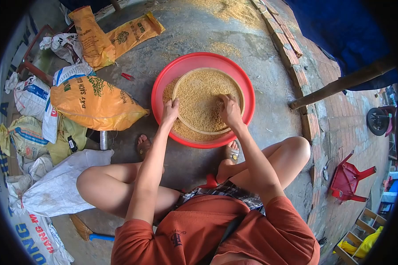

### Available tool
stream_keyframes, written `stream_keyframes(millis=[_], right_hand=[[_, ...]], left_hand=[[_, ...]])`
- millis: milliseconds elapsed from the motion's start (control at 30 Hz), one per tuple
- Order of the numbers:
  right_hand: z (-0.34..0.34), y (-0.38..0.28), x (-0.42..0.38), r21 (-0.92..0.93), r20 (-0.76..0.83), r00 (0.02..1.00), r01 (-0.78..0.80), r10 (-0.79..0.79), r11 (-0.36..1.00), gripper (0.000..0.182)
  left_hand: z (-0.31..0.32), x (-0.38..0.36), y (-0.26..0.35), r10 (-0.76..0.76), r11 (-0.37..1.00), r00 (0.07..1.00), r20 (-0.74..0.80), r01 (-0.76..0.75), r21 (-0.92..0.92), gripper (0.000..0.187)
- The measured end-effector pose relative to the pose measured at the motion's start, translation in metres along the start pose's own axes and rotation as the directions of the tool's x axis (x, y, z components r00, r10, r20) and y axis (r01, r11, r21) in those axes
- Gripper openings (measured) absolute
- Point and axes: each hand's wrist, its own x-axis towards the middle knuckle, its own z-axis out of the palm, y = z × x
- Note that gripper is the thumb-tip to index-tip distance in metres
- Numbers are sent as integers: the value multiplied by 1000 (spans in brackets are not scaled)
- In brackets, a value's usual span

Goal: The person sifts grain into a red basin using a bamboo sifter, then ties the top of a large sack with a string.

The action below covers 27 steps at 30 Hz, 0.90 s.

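A wide red basin (171,76) stands on the floor between my feet. Inside it rests a round sieve with a pale rim (205,132), spread with golden-brown grain (201,95); more of the grain lies in the basin around and below the sieve. My left hand (170,111) is closed on the sieve's left rim, thumb uppermost. Over the right part of the sieve, my right hand (231,111) has its fingers curled down at the grain. Whatever those fingertips pinch is hidden.
Orange printed sacks (97,101) and white sacks (66,183) crowd the left side. Red-handled pliers (128,77) lie left of the basin. A brick edging (292,57), a slanting pole (342,83) and an overturned red stool (350,179) are to the right. Loose grain (230,11) covers floor at the back.
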Motion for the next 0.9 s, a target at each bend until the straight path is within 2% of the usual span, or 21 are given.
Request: stream_keyframes(millis=[167, 233, 267, 333, 500, 567, 633, 667, 700, 767, 800, 833, 867, 900], right_hand=[[4, -33, -4, 136, 25, 999, 42, -46, 990, 34], [14, -47, -10, 227, 203, 967, 104, -151, 968, 38], [15, -51, -13, 229, 203, 967, 104, -152, 968, 38], [16, -58, -15, 115, 240, 935, 238, -259, 965, 41], [20, -43, -14, 21, 242, 933, 268, -265, 963, 42], [23, -32, -13, -1, 222, 939, 270, -263, 963, 43], [22, -19, -9, -200, 174, 976, 166, -131, 966, 44], [21, -13, -9, -197, 142, 988, 93, -66, 976, 44], [17, -10, -7, -197, 141, 988, 92, -64, 976, 44], [11, -7, -4, -79, 86, 996, -30, 37, 996, 44], [2, -17, -2, -48, 58, 998, -18, 21, 999, 40], [1, -22, -3, -49, 57, 998, -19, 21, 999, 40], [3, -26, -4, 60, 140, 990, -34, 26, 998, 37], [4, -32, -6, 168, 222, 975, -59, 21, 984, 35]], left_hand=[[0, -11, 18, -7, 1000, 999, 50, 7, 0, 37], [1, -17, 31, -124, 991, 989, 80, 128, -44, 38], [3, -18, 31, -124, 991, 989, 79, 128, -43, 38], [6, -19, 30, 18, 1000, 999, 43, -18, 15, 39], [12, -21, 31, 50, 998, 993, 104, -54, 40, 42], [16, -20, 27, -1, 999, 992, 125, -3, 38, 42], [16, -21, 28, 4, 1000, 992, 124, -7, 27, 41], [16, -22, 29, 8, 1000, 992, 125, -10, 14, 41], [16, -20, 26, 9, 1000, 992, 127, -11, 14, 41], [16, -17, 21, 16, 1000, 991, 130, -14, -20, 41], [14, -19, 27, 16, 1000, 991, 131, -14, -20, 41], [10, -24, 37, -96, 994, 986, 138, 101, -30, 41], [8, -26, 44, -207, 976, 968, 145, 214, -38, 41], [8, -25, 41, -207, 976, 968, 146, 214, -37, 41]])
